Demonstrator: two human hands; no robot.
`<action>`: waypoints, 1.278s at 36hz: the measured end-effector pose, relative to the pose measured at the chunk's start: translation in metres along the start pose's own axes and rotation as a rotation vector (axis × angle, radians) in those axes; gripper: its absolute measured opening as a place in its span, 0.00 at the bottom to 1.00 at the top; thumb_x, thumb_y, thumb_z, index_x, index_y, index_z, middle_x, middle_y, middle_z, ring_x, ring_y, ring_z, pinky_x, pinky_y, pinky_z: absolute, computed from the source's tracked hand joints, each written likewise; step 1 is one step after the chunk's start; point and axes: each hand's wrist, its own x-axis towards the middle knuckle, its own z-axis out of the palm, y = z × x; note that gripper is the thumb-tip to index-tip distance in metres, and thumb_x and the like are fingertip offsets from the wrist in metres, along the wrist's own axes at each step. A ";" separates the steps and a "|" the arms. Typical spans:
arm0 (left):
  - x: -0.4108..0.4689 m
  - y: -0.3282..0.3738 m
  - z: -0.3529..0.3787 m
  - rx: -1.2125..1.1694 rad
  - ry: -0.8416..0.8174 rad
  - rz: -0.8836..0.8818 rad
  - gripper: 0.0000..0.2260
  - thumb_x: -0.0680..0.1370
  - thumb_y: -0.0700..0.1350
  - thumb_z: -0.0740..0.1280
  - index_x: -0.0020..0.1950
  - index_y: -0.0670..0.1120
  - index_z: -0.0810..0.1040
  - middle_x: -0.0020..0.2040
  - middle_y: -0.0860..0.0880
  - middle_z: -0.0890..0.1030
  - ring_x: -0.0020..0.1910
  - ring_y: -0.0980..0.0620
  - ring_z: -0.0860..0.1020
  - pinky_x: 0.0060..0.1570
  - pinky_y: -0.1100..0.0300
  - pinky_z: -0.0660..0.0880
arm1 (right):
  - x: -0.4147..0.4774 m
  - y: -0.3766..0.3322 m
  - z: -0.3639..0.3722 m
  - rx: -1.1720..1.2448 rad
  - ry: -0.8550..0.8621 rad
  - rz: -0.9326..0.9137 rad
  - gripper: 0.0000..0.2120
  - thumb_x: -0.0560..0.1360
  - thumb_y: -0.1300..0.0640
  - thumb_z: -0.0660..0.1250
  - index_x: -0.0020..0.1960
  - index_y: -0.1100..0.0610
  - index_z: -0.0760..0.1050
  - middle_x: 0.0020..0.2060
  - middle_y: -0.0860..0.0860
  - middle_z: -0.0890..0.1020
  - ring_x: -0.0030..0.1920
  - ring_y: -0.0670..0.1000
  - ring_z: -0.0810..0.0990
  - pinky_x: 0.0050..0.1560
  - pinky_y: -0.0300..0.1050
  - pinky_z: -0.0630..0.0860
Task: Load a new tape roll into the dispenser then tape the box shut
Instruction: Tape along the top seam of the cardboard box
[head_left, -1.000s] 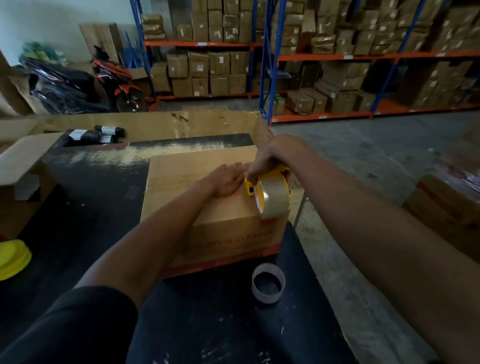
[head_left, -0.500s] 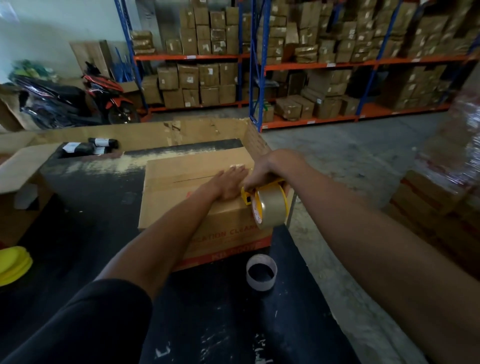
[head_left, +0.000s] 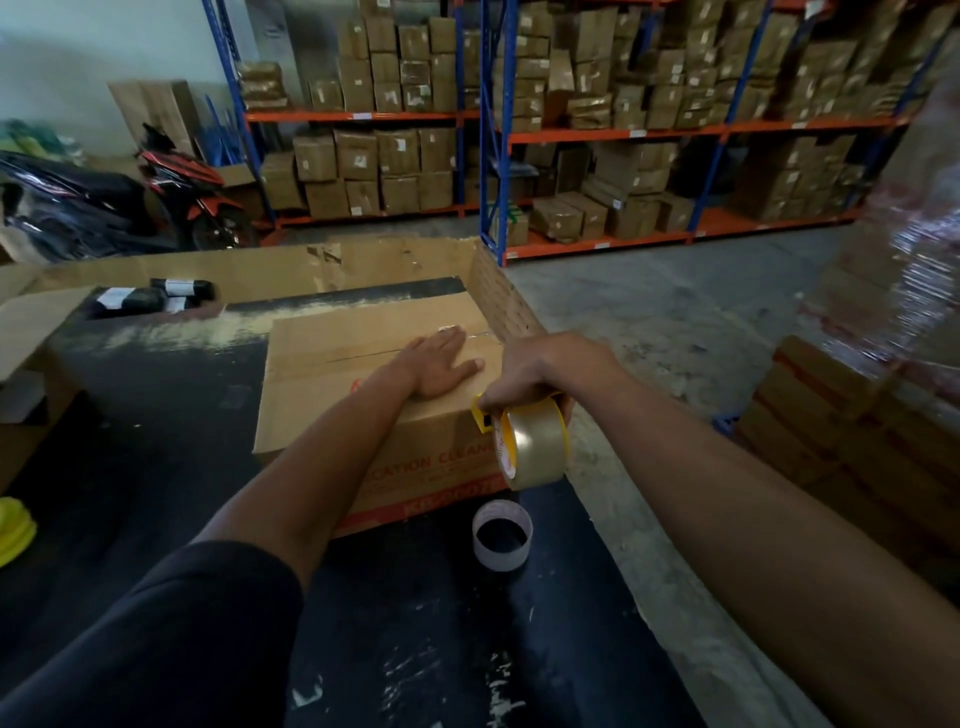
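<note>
Right hand (head_left: 535, 371) closed round yellow dispenser (head_left: 485, 415) w/ tape roll (head_left: 535, 444), at box (head_left: 363, 374) near right corner. Left hand (head_left: 441, 364) open, flat on box top. Box on dark surface (head_left: 156, 441); empty core (head_left: 501, 535) just in front.

Flaps-closed box (head_left: 363, 364), loaded dispenser (head_left: 530, 441) beside
</note>
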 end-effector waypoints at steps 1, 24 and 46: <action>-0.001 0.000 0.000 0.002 -0.002 0.003 0.36 0.82 0.65 0.49 0.84 0.46 0.47 0.84 0.48 0.49 0.83 0.50 0.50 0.80 0.48 0.49 | 0.001 0.000 0.000 0.002 -0.003 -0.005 0.23 0.77 0.42 0.69 0.60 0.59 0.71 0.39 0.54 0.72 0.43 0.55 0.78 0.58 0.55 0.81; -0.004 0.004 0.003 0.050 0.025 -0.081 0.40 0.80 0.69 0.47 0.84 0.45 0.48 0.84 0.46 0.50 0.83 0.49 0.50 0.79 0.47 0.47 | 0.012 0.004 0.045 0.152 0.206 -0.012 0.34 0.74 0.42 0.69 0.74 0.57 0.69 0.67 0.60 0.76 0.64 0.61 0.77 0.58 0.51 0.76; -0.002 0.003 0.007 0.007 0.020 -0.078 0.40 0.80 0.70 0.47 0.84 0.46 0.49 0.84 0.47 0.49 0.83 0.49 0.49 0.79 0.46 0.46 | -0.013 0.015 0.066 0.094 0.266 -0.056 0.19 0.73 0.41 0.69 0.52 0.54 0.71 0.57 0.58 0.78 0.55 0.60 0.78 0.46 0.49 0.74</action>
